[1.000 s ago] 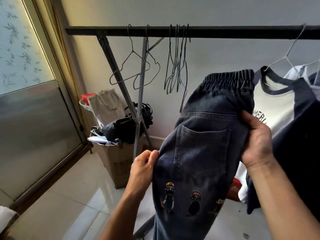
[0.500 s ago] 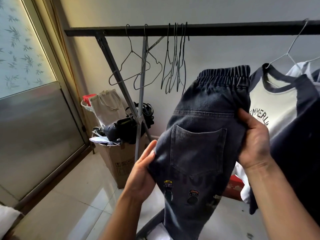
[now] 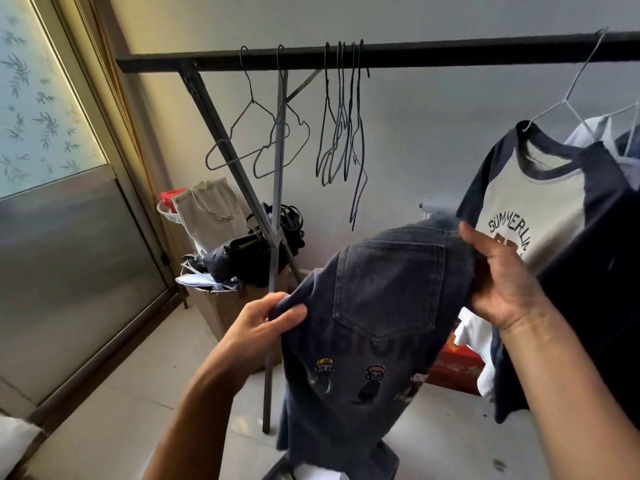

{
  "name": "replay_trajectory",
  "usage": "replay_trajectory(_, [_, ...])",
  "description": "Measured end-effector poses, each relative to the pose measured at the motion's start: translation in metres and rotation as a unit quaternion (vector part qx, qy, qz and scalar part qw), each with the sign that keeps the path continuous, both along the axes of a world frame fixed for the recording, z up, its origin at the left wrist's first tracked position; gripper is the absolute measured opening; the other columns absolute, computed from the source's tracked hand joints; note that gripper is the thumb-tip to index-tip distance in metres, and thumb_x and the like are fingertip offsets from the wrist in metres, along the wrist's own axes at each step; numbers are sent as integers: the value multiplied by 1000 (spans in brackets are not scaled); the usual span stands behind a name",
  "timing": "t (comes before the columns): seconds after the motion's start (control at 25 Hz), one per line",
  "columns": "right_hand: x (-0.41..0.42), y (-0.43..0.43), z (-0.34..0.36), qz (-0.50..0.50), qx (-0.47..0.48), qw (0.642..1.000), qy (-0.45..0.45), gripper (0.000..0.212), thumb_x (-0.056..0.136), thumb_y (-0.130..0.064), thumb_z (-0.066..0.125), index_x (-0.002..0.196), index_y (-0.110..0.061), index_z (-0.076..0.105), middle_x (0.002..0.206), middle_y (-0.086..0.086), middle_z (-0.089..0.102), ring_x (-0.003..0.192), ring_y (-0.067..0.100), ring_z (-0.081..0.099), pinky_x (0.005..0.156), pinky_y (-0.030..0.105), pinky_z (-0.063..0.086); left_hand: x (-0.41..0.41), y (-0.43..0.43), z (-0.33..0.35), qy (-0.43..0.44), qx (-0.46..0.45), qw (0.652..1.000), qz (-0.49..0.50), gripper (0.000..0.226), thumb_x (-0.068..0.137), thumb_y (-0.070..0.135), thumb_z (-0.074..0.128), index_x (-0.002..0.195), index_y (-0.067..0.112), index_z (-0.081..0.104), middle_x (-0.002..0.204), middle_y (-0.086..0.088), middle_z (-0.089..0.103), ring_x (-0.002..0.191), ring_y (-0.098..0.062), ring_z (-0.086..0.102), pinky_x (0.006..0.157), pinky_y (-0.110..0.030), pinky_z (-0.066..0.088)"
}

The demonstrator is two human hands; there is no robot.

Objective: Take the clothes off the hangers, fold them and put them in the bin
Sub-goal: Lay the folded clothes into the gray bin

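Both edges of the jeans [image 3: 381, 306] sit pinched in my left hand [image 3: 263, 327] and right hand [image 3: 502, 278], and their top has just tipped backward, so folding is underway.

Dark denim trousers [image 3: 388, 289] are showing a matt, slightly faded weave, with a stitched back pocket and small cartoon figures, printed or embroidered, below it. Thin wire hangers [image 3: 263, 140] are showing bare dark metal, and the black metal rail [image 3: 415, 55] is looking matt. A soft knit T-shirt [image 3: 540, 199] is showing cream cloth, navy sleeves and flat printed lettering. Pale floor tiles [image 3: 138, 375] are shining smooth and glossy. A frosted glass pane [image 3: 41, 109] is glowing softly above a dull brushed metal panel [image 3: 69, 265]. A cardboard box [image 3: 225, 313] is looking matt, a canvas tote bag [image 3: 211, 209] coarse, a black bag [image 3: 242, 254] faintly glossy.
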State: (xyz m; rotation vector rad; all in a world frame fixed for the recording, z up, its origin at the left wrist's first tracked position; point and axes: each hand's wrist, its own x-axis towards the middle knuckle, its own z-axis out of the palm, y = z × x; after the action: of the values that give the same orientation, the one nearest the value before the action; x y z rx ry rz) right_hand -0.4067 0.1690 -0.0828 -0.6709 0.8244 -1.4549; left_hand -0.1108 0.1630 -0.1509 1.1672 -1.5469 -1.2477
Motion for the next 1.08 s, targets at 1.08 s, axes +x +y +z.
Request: replay_trajectory(1.08, [37,-5,-47,22,31,979,199,22,86,3,61,108,7,64,93,19,73,79,26,72,67,32,60,-12,-2,23,34,-118,984,128,54,92,-7,55,131,30,48,95,6,69,90,-1,66,78,-17,54])
